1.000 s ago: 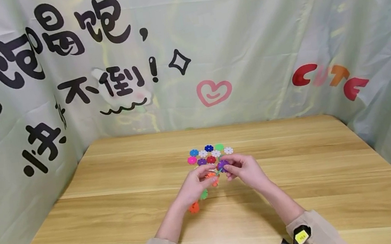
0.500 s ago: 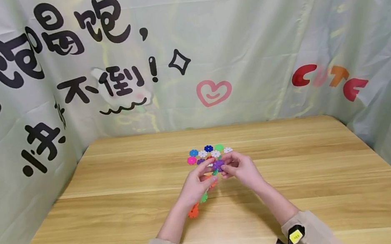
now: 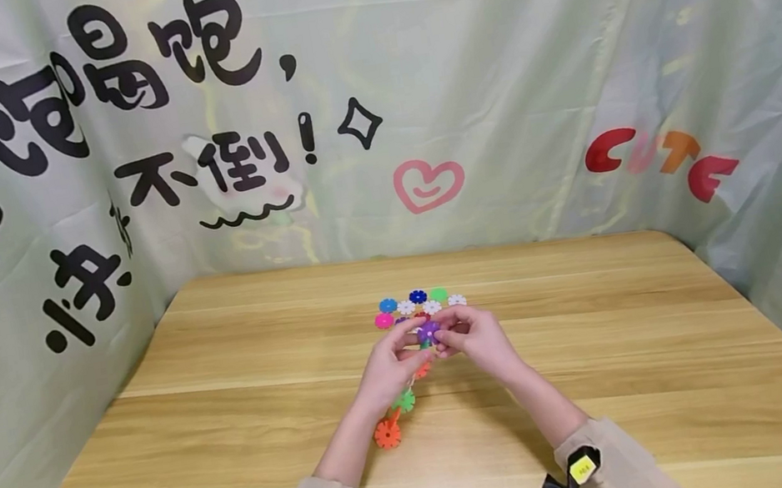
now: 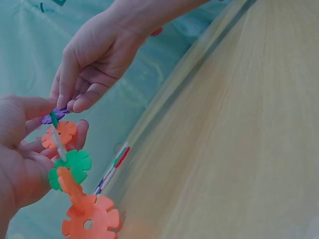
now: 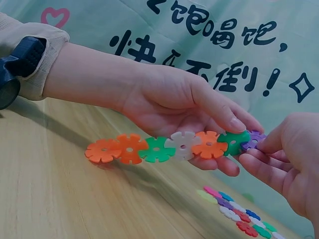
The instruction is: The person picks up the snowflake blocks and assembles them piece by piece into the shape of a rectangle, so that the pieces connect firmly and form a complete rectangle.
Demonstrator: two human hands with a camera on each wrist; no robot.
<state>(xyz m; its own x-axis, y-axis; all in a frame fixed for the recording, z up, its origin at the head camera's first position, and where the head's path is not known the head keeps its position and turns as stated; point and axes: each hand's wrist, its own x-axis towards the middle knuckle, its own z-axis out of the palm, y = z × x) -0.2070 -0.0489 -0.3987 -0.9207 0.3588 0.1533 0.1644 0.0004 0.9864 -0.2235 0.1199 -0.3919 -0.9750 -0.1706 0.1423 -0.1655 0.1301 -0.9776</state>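
Note:
A chain of slotted plastic snowflake discs [image 5: 157, 149] hangs together in a row: two orange ones at the free end, then green, white, orange, green and purple. My left hand [image 3: 389, 371] holds it near the far end, thumb on the green disc [image 5: 234, 143] and fingers behind. At that end my right hand [image 3: 477, 341] pinches the purple disc [image 5: 254, 140] between thumb and forefinger, where it meets the green one. The free orange end [image 4: 92, 219] points back toward my body, raised over the table in the left wrist view.
Loose snowflake discs in several colours, such as a dark blue disc [image 3: 417, 296] and a pink disc [image 3: 384, 321], lie flat on the wooden table [image 3: 601, 331] beyond my hands. A printed cloth [image 3: 490, 94] hangs behind the table.
My right hand has moved slightly left with the purple disc, closer to the left hand. The chain's free orange end has swung down and toward my body.

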